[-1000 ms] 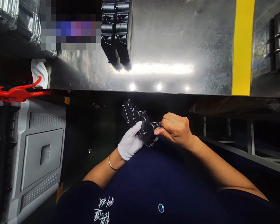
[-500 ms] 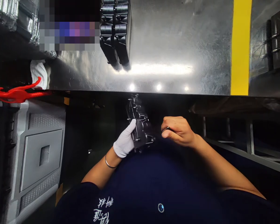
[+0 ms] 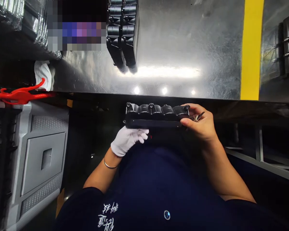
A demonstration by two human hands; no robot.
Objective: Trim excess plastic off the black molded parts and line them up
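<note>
A long black molded plastic part (image 3: 156, 118) with a scalloped row of rounded sections and small screw lugs lies level in front of my body, below the table edge. My right hand (image 3: 202, 123), bare, grips its right end between thumb and fingers. A small thin tool with a dark, pointed tip (image 3: 200, 116) also sticks out of that hand; its kind is unclear. My left hand (image 3: 128, 139), in a white glove, is just beneath the part's left half, its fingers loosely bent and apart. Whether it touches the underside is hard to see.
Similar black parts (image 3: 128, 35) stand in two rows on the metal table (image 3: 178, 41). A yellow stripe (image 3: 251, 51) crosses the table at right. At left are red-handled pliers or a similar tool (image 3: 21, 95), a white cloth (image 3: 42, 73), and a grey plastic case (image 3: 44, 160).
The black part has turned from steeply upright to level. My right hand has moved up and right and taken its right end. My left hand's grip has loosened below it.
</note>
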